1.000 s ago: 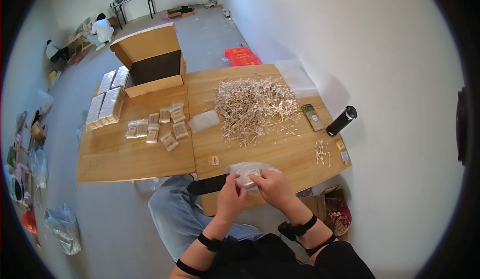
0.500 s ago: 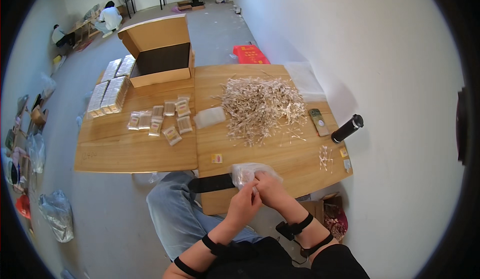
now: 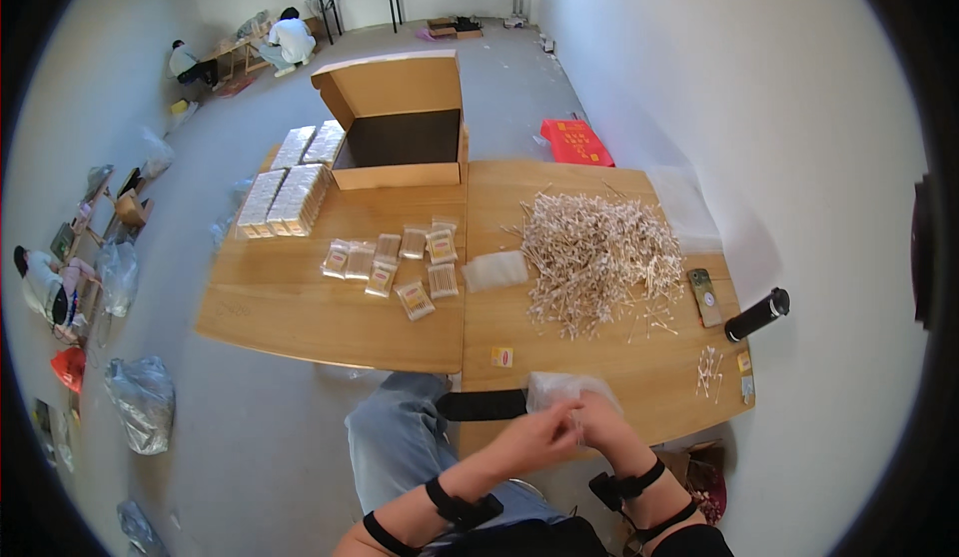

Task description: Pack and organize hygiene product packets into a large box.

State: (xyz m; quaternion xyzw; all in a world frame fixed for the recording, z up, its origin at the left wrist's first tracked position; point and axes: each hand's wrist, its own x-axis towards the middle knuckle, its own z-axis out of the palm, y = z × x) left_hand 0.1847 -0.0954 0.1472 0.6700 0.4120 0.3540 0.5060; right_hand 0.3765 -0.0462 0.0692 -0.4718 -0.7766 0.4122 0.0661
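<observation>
At the table's near edge my two hands meet over a stack of clear plastic bags (image 3: 551,387). My left hand (image 3: 539,437) is closed, its fingertips pinching at thin clear plastic beside the right fingers. My right hand (image 3: 605,421) is curled round the same plastic, its fingertips partly hidden. A black strip (image 3: 483,405) sticks out to the left from under the bags. Just beyond lies a small yellow-and-white card (image 3: 501,357). A big heap of cotton swabs (image 3: 599,262) covers the right tabletop, and a flat pile of clear bags (image 3: 495,270) rests to its left.
Filled swab packets (image 3: 415,299) lie mid-table, with wrapped stacks (image 3: 285,197) and an open cardboard box (image 3: 400,172) behind. A phone (image 3: 704,297), black bottle (image 3: 757,315) and few loose swabs (image 3: 709,372) are at right. Other people (image 3: 290,39) crouch far off.
The view has swung left, so the table sits further right and lower. My hands remain together at the bags; the left fingers have shifted along the plastic. Another person shows at the far left.
</observation>
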